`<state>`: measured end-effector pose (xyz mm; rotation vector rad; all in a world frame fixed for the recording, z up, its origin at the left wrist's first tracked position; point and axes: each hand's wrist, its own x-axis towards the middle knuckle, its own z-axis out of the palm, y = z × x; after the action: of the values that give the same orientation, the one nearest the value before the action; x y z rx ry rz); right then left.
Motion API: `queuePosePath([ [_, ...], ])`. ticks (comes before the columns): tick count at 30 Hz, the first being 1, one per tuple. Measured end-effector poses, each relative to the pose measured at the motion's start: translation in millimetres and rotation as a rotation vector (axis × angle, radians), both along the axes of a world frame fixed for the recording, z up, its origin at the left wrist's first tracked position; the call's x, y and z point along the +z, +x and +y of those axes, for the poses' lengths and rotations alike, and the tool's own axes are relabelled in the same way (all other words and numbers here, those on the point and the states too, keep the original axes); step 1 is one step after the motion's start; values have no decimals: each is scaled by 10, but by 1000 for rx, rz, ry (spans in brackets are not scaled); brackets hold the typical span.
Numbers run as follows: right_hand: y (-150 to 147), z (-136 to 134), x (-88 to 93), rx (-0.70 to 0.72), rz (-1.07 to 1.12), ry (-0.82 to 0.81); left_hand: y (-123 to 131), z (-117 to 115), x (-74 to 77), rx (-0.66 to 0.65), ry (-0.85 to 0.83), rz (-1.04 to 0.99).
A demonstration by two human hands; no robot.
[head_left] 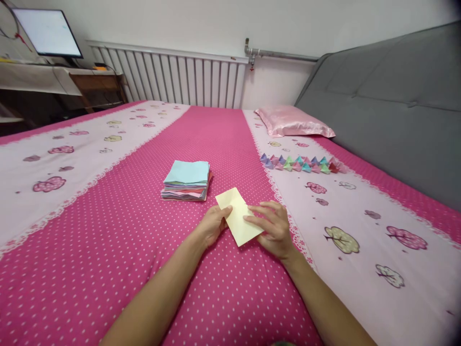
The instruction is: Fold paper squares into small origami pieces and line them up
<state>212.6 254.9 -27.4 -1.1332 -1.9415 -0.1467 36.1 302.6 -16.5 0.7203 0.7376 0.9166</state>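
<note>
Left hand: thumb and fingers clamped on 1 yellow paper | Right hand: fingers parted, tips against it; grip cannot be told | Location: over dotted bedspread, right of and nearer than paper stack.

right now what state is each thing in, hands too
Pale yellow paper sheet: held
Left hand: pinching its left edge
Right hand: fingertips over its right side
Blue-topped stack of coloured paper: piled, edges uneven
Small multicoloured folded-paper pieces: lined up in rows
Black-framed monitor: lit
Shiny pink pillow: lying flat
</note>
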Motion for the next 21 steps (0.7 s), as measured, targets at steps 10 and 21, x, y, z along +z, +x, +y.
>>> queuePosePath([
  [10,65,83,-10,30,83,-145,-30,-22,-15,-158,63,84],
  [21,24,101,-31,-5,195,-176,-26,-54,31,-316,71,-81],
])
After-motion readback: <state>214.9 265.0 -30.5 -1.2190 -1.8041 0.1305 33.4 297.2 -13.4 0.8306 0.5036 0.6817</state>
